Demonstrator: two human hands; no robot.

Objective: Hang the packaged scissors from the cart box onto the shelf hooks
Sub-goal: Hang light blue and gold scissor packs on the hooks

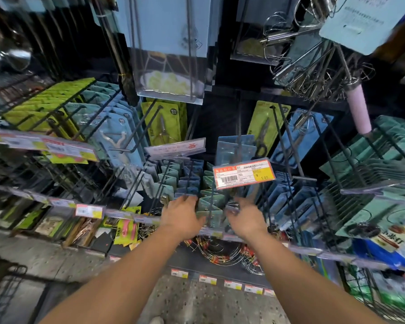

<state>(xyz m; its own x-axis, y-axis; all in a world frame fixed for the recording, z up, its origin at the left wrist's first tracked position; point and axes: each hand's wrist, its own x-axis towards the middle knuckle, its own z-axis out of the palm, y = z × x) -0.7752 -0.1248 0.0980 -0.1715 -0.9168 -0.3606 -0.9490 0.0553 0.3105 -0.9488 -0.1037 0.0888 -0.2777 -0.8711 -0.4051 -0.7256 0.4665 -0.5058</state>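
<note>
Both bare forearms reach up from the bottom edge toward a rack of hooks. Left hand (182,215) lies with fingers fairly straight against the front of a row of teal packaged scissors (208,202) hanging on a black hook (212,195). Right hand (244,217) curls its fingers round the edge of a pack in the same row. An orange and yellow price tag (243,174) juts out just above the hands.

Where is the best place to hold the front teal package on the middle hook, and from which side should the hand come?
Pinch the teal package by its upper card edges, coming from the front. The cards hang packed along the hook, so probably only the front one's edges are free. Both the left hand and right hand already reach there.
</note>
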